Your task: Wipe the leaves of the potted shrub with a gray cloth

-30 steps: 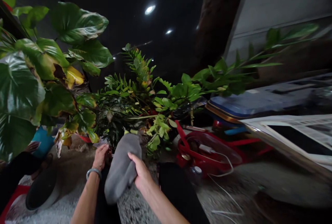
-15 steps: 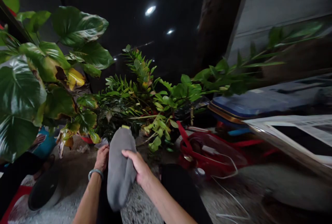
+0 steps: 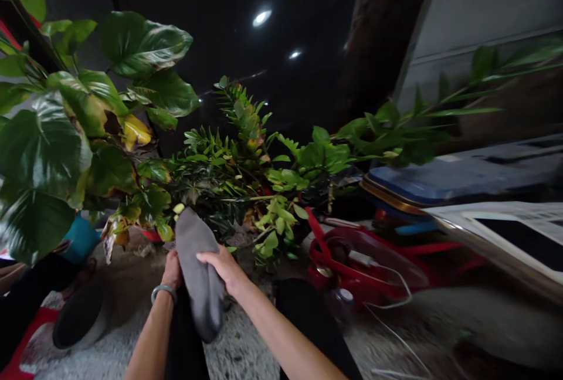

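A long grey cloth piece [image 3: 197,268], rounded at both ends and shaped like a shoe sole or slipper, is held out over my lap. Its top leans to the left, and a small yellow bit [image 3: 178,208] shows at that tip. My right hand [image 3: 223,268] grips its right side, thumb on the upper face and the other fingers hidden underneath. At its left edge is my left hand [image 3: 173,268], closed, with its fingertips partly hidden behind the cloth. A grey-green bangle [image 3: 163,292] circles my left wrist.
Leafy plants [image 3: 246,163] fill the space ahead. To the right are a red basket [image 3: 323,263] with a white cable, a clear bottle [image 3: 343,301] and stacked flat boxes [image 3: 409,180]. At left stand a dark bucket [image 3: 79,318] and another person's leg [image 3: 39,286].
The grey cloth piece has tilted, its top swinging left and its lower end right, still in my hands. The surroundings have shifted slightly right in view.
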A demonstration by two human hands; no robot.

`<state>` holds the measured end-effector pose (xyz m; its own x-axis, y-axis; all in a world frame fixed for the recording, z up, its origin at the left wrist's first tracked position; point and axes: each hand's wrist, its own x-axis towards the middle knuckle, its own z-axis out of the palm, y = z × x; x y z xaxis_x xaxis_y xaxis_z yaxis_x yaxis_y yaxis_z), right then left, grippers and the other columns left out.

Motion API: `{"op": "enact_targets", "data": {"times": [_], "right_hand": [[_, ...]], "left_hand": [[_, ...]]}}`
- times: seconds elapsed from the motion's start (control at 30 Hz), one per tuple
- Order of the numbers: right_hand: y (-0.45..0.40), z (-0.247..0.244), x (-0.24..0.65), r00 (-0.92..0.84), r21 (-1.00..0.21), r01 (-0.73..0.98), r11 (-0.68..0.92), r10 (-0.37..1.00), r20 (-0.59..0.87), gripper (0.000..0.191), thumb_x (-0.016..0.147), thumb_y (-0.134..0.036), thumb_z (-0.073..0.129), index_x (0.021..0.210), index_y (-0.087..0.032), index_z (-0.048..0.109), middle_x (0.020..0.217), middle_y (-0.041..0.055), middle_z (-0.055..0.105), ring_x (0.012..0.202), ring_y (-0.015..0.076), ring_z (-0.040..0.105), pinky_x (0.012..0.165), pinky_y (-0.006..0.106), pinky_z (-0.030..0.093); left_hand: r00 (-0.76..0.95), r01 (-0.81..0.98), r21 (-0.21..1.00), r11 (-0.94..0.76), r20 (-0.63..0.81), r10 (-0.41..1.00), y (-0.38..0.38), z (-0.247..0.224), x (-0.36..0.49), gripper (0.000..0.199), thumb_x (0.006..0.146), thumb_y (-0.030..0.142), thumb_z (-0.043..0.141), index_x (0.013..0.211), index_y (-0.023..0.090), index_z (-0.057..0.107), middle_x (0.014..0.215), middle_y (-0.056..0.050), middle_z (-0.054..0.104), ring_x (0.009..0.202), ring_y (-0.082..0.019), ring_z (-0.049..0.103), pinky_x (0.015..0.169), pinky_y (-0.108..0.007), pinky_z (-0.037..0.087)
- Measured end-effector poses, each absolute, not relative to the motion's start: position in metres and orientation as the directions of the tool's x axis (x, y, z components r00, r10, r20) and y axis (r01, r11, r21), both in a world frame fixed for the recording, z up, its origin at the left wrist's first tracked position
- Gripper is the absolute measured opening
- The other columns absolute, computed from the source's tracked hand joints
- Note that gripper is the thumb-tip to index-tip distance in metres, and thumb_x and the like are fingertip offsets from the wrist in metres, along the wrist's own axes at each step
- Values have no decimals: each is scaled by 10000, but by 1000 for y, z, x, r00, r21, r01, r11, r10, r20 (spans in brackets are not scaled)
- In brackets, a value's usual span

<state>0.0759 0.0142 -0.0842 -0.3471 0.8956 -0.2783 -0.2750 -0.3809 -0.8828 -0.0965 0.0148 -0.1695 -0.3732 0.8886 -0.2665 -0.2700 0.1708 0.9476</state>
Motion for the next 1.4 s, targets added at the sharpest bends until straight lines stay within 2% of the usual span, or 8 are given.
{"op": "enact_targets", "data": {"times": [0.17,0.4,0.57,0.67,0.93,1.13,1.27,1.4], "right_hand": [[-16,-111,130,-285,-849,-270,-453,880,-379,240,536,-312,818,740,-201,755,697,94,759,649,268,690,611,349,535],[35,-48,117,86,-793,-582,-180,956,-280,437,488,-380,834,861,-202,694,814,51,782,806,270,718,715,346,576],[17,-87,104,-250,-840,-325,-435,896,-367,268,506,-310,765,729,-171,711,633,48,730,642,250,681,624,346,538],[-12,-100,126,-302,-908,-186,-376,901,-311,290,532,-304,764,784,-161,751,681,45,749,684,257,693,650,338,530],[44,-45,114,207,-877,-476,-73,959,-192,441,512,-364,814,910,-201,715,933,95,797,884,295,726,739,346,582],[2,-94,93,-316,-889,-216,-403,891,-326,202,499,-247,731,694,-193,738,630,30,731,627,242,663,606,336,531],[-25,-83,122,-437,-947,-124,-296,873,-216,245,524,-237,748,766,-204,771,724,8,745,726,234,658,674,319,526],[8,-42,116,-461,-956,-255,-145,887,-11,311,558,-293,781,846,-177,771,787,14,758,766,223,664,746,318,527]], "left_hand": [[-338,-326,936,129,-243,909,18,-185,-109,409,518,422,917,753,158,711,650,-7,669,556,-127,590,555,-239,467],[-320,-336,932,136,-249,914,19,-183,-104,390,527,403,905,742,164,686,653,8,653,565,-118,565,551,-225,431],[-322,-266,953,145,-229,919,19,-187,-101,363,559,427,872,717,174,666,633,21,623,563,-119,545,551,-228,417],[-320,-281,949,143,-234,918,20,-192,-106,391,546,451,881,694,181,640,623,25,604,551,-121,546,551,-235,429],[-331,-295,947,130,-229,915,19,-187,-108,461,508,492,910,708,180,636,666,5,637,567,-133,575,561,-251,465],[-328,-322,935,147,-256,909,16,-176,-104,428,464,420,920,677,178,638,569,39,600,511,-110,520,520,-227,414],[-342,-301,944,139,-243,908,15,-168,-104,406,435,407,909,626,185,628,517,34,591,491,-125,503,520,-259,434],[-344,-270,957,105,-197,918,12,-166,-101,317,501,381,875,657,181,685,579,-41,665,653,-236,622,616,-332,509]]}}
